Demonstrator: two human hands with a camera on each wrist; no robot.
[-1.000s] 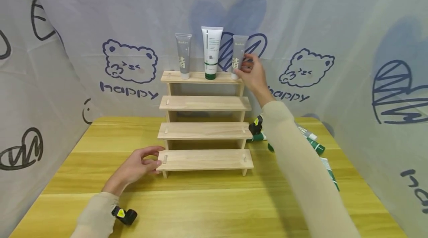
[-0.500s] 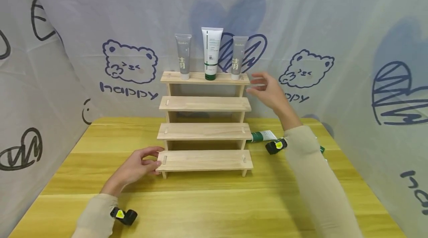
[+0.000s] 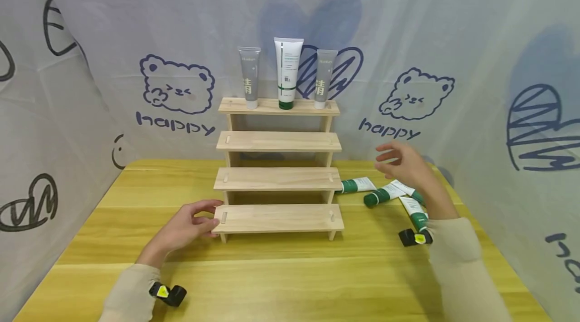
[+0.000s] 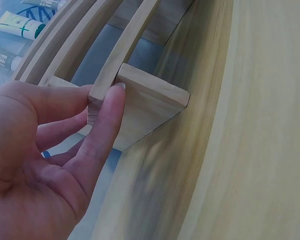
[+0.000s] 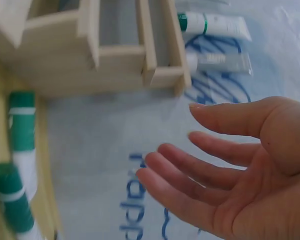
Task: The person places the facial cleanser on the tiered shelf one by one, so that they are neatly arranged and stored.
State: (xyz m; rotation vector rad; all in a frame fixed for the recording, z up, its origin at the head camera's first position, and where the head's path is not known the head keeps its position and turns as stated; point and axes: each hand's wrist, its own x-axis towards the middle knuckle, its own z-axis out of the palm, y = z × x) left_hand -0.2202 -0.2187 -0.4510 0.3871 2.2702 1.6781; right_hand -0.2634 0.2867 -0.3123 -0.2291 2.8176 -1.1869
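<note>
A wooden step rack (image 3: 278, 178) stands at the middle of the table. My left hand (image 3: 192, 224) pinches the left end of its lowest shelf; in the left wrist view the thumb and forefinger (image 4: 65, 102) close on the board's end. On the top shelf stand a grey tube (image 3: 248, 75), a taller white-and-green tube (image 3: 287, 70) and a second grey tube (image 3: 323, 78), all caps down. My right hand (image 3: 405, 163) is in the air right of the rack, fingers loosely bent and holding nothing, above several tubes lying on the table, among them a green-capped tube (image 3: 382, 194).
Another white-and-green tube (image 3: 355, 184) lies against the rack's right side, and one more tube (image 3: 414, 213) lies nearer the right wrist. A printed cloth (image 3: 176, 20) hangs behind and beside the wooden table (image 3: 272, 282).
My right hand has let go of the right-hand grey tube on the top shelf and moved right and down toward the lying tubes. The left hand keeps its place.
</note>
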